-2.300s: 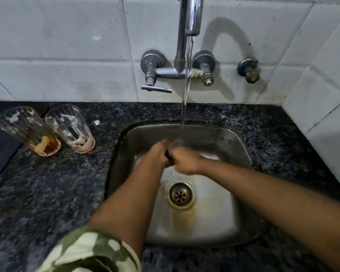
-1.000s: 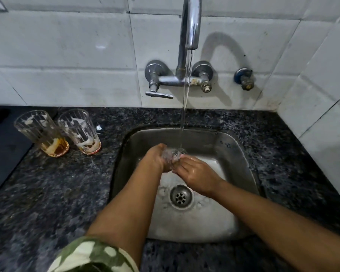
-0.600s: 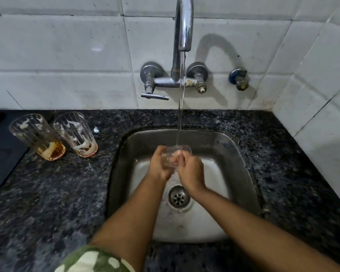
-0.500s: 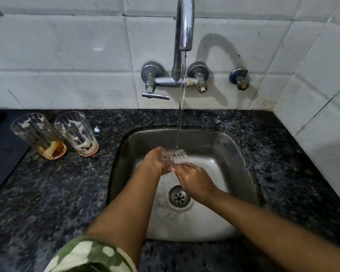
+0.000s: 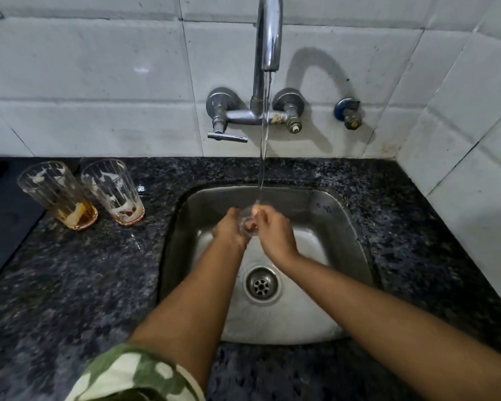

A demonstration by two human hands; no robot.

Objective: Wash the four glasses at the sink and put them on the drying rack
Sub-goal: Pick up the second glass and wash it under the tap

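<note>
Left hand: the left hand point(image 5: 231, 227) is over the sink point(image 5: 350, 227), its fingers wrapped around a clear glass point(image 5: 248, 224).
Right hand: the right hand point(image 5: 274, 231) is against the other side of the same glass, fingers curled on it at the rim.
Glass in hands: it is between both hands, under the water stream point(image 5: 263, 157), above the sink bowl; its tilt I cannot tell.
Tap: the tap point(image 5: 268, 39) on the tiled wall runs, and the stream falls onto the glass.
Dirty glasses: an amber-bottomed glass point(image 5: 60, 195) and a foam-streaked glass point(image 5: 113, 192) stand upright on the table point(image 5: 78, 285), left of the sink, just beside each other.
Drain: the drain point(image 5: 261, 286) is below the hands.
</note>
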